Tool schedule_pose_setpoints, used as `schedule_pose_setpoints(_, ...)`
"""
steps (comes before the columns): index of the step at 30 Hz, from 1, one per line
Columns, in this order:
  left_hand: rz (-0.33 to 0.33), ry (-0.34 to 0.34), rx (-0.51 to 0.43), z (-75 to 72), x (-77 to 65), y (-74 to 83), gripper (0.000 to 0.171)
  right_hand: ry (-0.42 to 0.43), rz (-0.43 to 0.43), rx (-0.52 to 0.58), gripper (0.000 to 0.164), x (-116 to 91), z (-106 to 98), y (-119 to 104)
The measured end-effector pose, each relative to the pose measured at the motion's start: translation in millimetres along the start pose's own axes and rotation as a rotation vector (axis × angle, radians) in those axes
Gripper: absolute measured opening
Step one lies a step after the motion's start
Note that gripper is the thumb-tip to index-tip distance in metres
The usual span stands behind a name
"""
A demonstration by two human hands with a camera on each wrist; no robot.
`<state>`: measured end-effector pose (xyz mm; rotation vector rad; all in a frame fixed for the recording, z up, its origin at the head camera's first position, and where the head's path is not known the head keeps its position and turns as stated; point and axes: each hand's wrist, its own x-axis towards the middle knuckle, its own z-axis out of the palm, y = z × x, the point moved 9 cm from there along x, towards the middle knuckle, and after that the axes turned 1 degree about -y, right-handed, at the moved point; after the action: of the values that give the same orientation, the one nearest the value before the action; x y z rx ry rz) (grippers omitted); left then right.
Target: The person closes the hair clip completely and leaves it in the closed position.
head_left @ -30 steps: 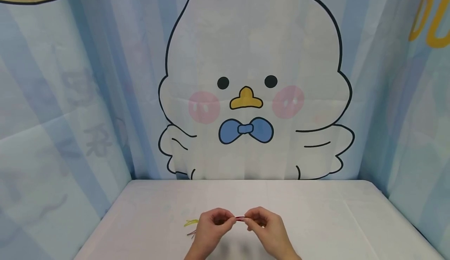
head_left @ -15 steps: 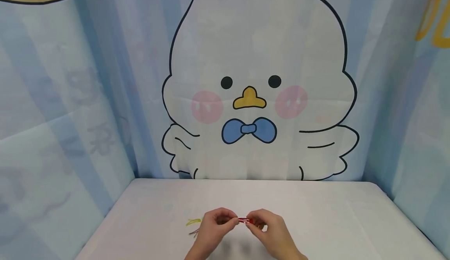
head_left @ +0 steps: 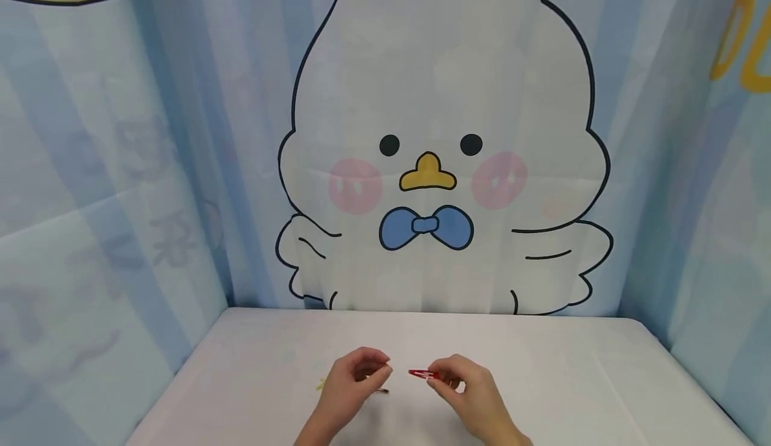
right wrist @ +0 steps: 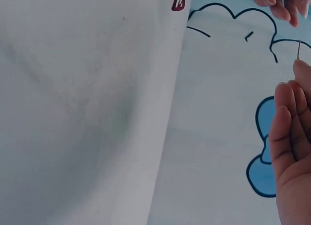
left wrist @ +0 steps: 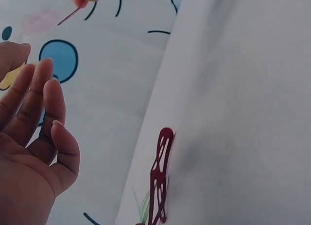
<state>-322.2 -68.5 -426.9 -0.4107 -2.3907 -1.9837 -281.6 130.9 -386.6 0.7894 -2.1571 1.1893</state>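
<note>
At 3 o'clock from left hand [head_left: 349, 384], red clip [head_left: 423, 374] is clamped in right hand [head_left: 472, 392] fingers; left fingers are loosely parted.

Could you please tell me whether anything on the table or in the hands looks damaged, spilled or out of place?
Nothing stands out. The right hand holds a slim red hair clip, intact where visible, and dark-red openwork hair clips lie on the white cloth-covered table; no spill shows.

Hair clip [head_left: 423, 374] is red, table [head_left: 554, 372] whitish — backdrop's [head_left: 421, 111] pale blue stripes, printed bow tie [head_left: 425, 226] solid blue.
</note>
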Motion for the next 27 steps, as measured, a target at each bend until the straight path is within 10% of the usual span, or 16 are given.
schedule_pose_setpoints(27, -0.054, 0.103, 0.268, -80.0, -4.4, -22.2, 0.024, -0.015, 0.257, -0.066, 0.023, 2.0, -17.0, 59.0)
